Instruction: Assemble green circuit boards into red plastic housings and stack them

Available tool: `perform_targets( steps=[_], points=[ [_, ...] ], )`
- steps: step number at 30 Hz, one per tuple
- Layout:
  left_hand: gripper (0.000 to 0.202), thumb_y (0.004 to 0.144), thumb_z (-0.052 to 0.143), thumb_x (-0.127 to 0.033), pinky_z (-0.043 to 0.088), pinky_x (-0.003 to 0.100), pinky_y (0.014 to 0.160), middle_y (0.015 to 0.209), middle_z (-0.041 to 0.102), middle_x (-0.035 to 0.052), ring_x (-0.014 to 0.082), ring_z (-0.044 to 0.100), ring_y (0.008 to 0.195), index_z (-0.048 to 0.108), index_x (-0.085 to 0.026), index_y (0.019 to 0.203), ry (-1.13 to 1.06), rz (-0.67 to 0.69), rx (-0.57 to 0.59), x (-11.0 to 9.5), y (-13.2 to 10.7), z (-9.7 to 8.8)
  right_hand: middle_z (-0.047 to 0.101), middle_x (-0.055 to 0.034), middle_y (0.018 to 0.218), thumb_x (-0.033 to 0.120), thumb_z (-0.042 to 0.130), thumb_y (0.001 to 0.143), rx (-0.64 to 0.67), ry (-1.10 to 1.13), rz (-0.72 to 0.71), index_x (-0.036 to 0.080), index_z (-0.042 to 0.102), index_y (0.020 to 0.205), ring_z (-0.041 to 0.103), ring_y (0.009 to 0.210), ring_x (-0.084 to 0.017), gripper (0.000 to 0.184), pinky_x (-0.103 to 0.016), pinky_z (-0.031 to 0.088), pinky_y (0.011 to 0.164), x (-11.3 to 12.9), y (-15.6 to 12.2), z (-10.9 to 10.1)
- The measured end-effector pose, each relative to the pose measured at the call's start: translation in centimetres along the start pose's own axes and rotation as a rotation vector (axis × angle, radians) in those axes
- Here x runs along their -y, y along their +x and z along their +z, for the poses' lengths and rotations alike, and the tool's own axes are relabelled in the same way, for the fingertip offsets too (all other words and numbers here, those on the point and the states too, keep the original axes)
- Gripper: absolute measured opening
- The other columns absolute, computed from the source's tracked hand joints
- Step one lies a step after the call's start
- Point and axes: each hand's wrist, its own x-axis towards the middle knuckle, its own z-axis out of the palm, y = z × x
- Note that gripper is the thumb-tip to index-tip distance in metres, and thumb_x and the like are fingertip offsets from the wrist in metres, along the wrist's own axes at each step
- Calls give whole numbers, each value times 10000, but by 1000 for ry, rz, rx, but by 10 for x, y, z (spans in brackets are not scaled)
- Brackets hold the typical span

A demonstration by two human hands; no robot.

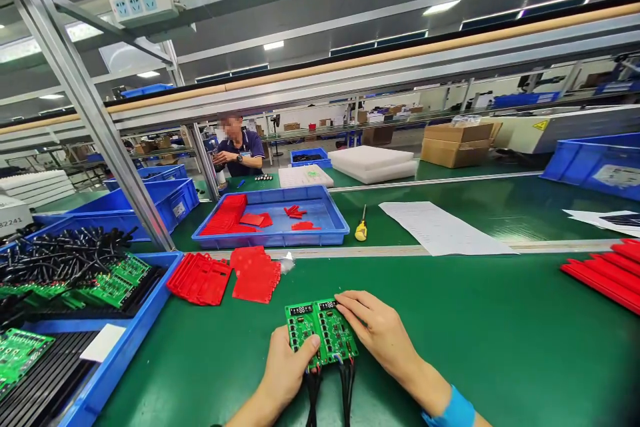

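A green circuit board (325,330) is held over the near middle of the table, two matching halves side by side, each with a small black display at its far end. Black cables (346,390) hang from its near edge. My left hand (286,361) grips the left half, thumb pressed on its face and the other fingers hidden beneath. At the far right corner, my right hand (380,327) closes its fingertips on the board's edge beside the display. Beyond the board lie red slotted sheets (203,278) and more red pieces (256,272).
At left, a blue crate (135,340) holds several cabled boards. A blue tray (273,238) with red parts stands ahead. Right of it are a yellow screwdriver (361,229) and paper (443,227). Red strips (607,273) lie far right. Another person (245,150) works across the line.
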Motion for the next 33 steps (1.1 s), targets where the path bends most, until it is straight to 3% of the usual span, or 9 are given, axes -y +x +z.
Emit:
perform_targets(
  steps=[12, 18, 26, 33],
  points=[
    [416, 761, 614, -504, 390, 223, 555, 640, 548, 42, 121, 421, 585, 626, -88, 736, 123, 21, -37, 3, -2, 1, 673, -55, 893, 291, 509, 915, 30, 110, 165, 227, 674, 876, 622, 838, -215, 181, -352, 508, 760, 4, -2, -1],
    [414, 776, 594, -501, 401, 228, 557, 656, 579, 55, 134, 452, 586, 644, -91, 751, 154, 23, -34, 2, -2, 2, 640, -65, 890, 384, 518, 899, 35, 227, 374, 216, 658, 879, 595, 697, -193, 220, -304, 487, 578, 9, 3, -1],
    [412, 785, 583, -502, 398, 226, 561, 638, 588, 49, 141, 465, 577, 651, -99, 734, 205, 64, -54, -1, -5, 4, 659, -51, 831, 317, 528, 905, -39, 113, 219, 227, 702, 891, 616, 766, -205, 196, -324, 487, 692, 6, -3, 1],
    [389, 819, 549, -467, 369, 231, 570, 629, 580, 42, 142, 452, 586, 647, -105, 716, 293, 110, -58, -1, -5, 4, 649, -45, 813, 323, 530, 899, -33, 162, 273, 234, 679, 835, 613, 739, -201, 186, -315, 486, 666, 7, -4, 2]
  ],
)
